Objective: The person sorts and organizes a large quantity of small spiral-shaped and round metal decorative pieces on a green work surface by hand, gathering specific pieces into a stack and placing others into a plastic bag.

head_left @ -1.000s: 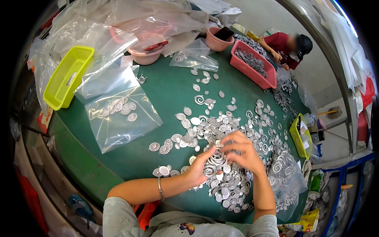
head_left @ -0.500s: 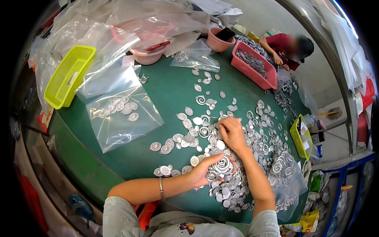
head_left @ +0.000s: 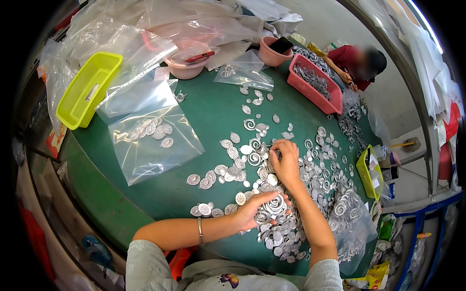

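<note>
My left hand [head_left: 252, 211] is closed around several silver spiral pendants [head_left: 274, 205], which lie stacked in its palm above the near side of the pile. Beyond it, my right hand [head_left: 285, 159] reaches down into the loose pieces with its fingers bent and fingertips together; whatever they pinch is hidden. Oval silver medals [head_left: 233, 171] lie scattered to the left of both hands. More medals and spirals [head_left: 318, 177] spread to the right. A heap of small medals [head_left: 286, 237] sits nearest my body.
A clear plastic bag [head_left: 155, 145] with several medals lies at left, near a yellow-green basket [head_left: 87, 92]. A pink basket [head_left: 315, 85] of metal parts stands far right, beside a co-worker. A bag of spirals [head_left: 347, 213] and another yellow-green basket [head_left: 370, 172] are at right.
My right hand has shifted slightly, its fingers still bent down at the pile. My left hand keeps its spirals. The whole view has shifted a little.
</note>
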The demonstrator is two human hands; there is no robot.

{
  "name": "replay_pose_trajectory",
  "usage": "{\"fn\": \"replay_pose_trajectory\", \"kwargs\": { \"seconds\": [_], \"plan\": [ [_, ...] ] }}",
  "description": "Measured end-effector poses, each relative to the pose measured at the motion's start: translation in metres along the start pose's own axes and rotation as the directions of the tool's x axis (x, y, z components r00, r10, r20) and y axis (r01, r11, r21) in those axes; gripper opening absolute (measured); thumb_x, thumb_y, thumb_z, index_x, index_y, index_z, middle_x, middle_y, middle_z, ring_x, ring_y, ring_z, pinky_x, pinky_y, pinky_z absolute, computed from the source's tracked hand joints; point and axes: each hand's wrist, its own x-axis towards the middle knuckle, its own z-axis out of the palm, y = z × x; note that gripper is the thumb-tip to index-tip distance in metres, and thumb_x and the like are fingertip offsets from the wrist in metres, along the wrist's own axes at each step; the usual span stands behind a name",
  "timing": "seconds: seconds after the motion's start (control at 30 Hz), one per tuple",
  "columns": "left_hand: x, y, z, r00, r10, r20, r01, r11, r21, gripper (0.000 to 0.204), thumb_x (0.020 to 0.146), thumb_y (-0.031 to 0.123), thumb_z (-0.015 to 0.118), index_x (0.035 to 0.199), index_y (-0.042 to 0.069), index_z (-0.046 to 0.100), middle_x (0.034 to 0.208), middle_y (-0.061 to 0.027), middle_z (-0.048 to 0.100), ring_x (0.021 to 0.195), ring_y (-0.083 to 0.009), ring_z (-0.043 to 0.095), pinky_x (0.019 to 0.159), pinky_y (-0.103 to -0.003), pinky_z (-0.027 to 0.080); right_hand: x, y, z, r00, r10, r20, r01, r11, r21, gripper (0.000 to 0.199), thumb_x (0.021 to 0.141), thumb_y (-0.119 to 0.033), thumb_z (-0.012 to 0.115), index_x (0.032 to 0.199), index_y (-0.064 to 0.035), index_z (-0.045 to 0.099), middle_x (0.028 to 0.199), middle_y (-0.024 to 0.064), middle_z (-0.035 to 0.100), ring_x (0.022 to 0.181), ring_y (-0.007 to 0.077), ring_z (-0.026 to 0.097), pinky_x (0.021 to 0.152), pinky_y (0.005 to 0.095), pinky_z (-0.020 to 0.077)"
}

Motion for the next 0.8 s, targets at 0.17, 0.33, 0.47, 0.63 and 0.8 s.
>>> {"fn": "replay_pose_trajectory", "kwargs": {
  "seconds": [0.17,0.33,0.47,0.63,0.8],
  "plan": [
    [-0.001,0.000,-0.003,1.000,0.007,-0.016,-0.007,1.000,-0.013,0.038,0.090,0.035,0.045,0.112,0.005,0.051,0.110,-0.0106,0.057,0.103,-0.0233,0.057,0.055,-0.027,0.050,0.002,-0.023,-0.003,0.938,-0.292,0.188,0.278,0.956,0.096,0.028,0.066,-0.021,0.072,0.087,-0.0064,0.060,0.089,0.0069,0.056,0.087,0.0245,0.049,0.074,0.0354,0.0341],
    [-0.001,0.001,-0.001,1.000,-0.001,-0.023,0.000,1.000,-0.017,0.038,0.090,0.035,0.046,0.112,0.005,0.052,0.109,-0.0095,0.058,0.103,-0.0230,0.057,0.056,-0.027,0.050,0.002,-0.033,-0.001,0.955,-0.228,0.191,0.253,0.960,-0.117,0.035,0.064,-0.027,0.073,0.087,-0.0042,0.061,0.086,0.0071,0.055,0.084,0.0244,0.048,0.075,0.0369,0.0320],
    [-0.002,0.000,-0.002,0.999,0.008,-0.033,-0.008,1.000,-0.001,0.037,0.090,0.034,0.046,0.112,0.005,0.051,0.109,-0.0092,0.058,0.102,-0.0230,0.058,0.056,-0.027,0.050,0.005,-0.030,0.004,0.934,-0.286,0.215,0.315,0.942,-0.116,0.029,0.068,-0.023,0.070,0.086,-0.0032,0.061,0.085,0.0078,0.056,0.084,0.0250,0.049,0.076,0.0388,0.0333],
    [0.000,0.002,-0.002,0.999,0.027,-0.032,-0.028,1.000,-0.009,0.036,0.091,0.033,0.046,0.112,0.006,0.051,0.108,-0.0092,0.058,0.102,-0.0227,0.058,0.056,-0.026,0.050,0.007,-0.021,0.012,0.890,-0.415,0.188,0.453,0.850,-0.267,0.013,0.075,-0.013,0.061,0.082,-0.0021,0.059,0.077,0.0092,0.057,0.082,0.0260,0.051,0.079,0.0395,0.0356],
    [0.005,-0.001,-0.006,0.998,0.066,-0.023,-0.067,0.998,-0.021,0.038,0.091,0.034,0.043,0.118,0.007,0.047,0.110,-0.0090,0.057,0.103,-0.0224,0.056,0.062,-0.029,0.051,0.010,-0.001,-0.010,0.995,0.097,0.018,-0.099,0.982,0.160,0.008,0.079,-0.010,0.056,0.079,-0.0015,0.058,0.078,0.0079,0.059,0.079,0.0216,0.054,0.075,0.0336,0.0394]
  ]
}}
